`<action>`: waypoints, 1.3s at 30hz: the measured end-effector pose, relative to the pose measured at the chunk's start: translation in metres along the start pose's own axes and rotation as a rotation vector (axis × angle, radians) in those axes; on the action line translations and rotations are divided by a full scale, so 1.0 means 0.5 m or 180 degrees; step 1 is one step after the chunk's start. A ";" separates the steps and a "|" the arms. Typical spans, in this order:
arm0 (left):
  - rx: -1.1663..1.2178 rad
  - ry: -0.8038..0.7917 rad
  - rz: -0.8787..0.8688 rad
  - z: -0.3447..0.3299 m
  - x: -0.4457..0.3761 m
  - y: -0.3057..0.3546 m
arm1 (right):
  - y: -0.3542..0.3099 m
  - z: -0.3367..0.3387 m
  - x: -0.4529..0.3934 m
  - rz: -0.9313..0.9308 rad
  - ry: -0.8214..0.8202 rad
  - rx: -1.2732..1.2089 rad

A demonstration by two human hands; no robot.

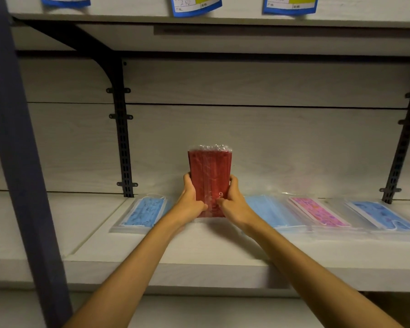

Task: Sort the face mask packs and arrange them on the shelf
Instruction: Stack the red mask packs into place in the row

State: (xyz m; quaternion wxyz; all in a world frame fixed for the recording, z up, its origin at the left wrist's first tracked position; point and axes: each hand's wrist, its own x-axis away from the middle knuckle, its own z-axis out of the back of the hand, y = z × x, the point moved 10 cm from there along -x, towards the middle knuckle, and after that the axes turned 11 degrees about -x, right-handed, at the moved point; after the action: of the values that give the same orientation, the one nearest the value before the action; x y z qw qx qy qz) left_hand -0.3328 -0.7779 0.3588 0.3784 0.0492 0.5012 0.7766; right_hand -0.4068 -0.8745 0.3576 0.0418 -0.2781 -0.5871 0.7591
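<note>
A red face mask pack (210, 171) in clear wrap stands upright on the pale shelf (199, 247), near the back wall. My left hand (191, 201) grips its left edge and my right hand (231, 201) grips its right edge, thumbs on the front. Flat on the shelf lie a blue patterned pack (144, 213) to the left, then to the right a plain light blue pack (269, 210), a pink patterned pack (317, 213) and another blue patterned pack (381, 215).
A dark upright post (21, 162) runs down the left foreground. Black shelf brackets (123, 138) are fixed to the back wall at left and right. An upper shelf with blue price tags (195, 4) hangs overhead.
</note>
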 end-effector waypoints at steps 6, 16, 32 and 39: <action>-0.0211 -0.0127 0.0024 -0.008 0.014 -0.013 | 0.009 -0.003 0.007 -0.0030 -0.0082 0.0232; -0.0110 -0.0085 0.0230 0.010 0.025 -0.009 | 0.007 -0.005 0.010 -0.0191 -0.0118 0.0172; -0.0912 -0.0369 0.0975 0.011 0.071 -0.047 | 0.042 -0.018 0.038 -0.1149 -0.0319 0.0947; -0.1927 0.0031 0.0455 0.043 0.059 -0.024 | -0.005 -0.038 0.023 -0.0201 -0.0480 0.2533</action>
State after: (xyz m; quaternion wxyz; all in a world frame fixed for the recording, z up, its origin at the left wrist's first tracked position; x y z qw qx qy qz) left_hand -0.3376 -0.7405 0.3505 0.3179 -0.0344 0.2442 0.9155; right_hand -0.4079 -0.8528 0.3526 0.1264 -0.1656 -0.2571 0.9436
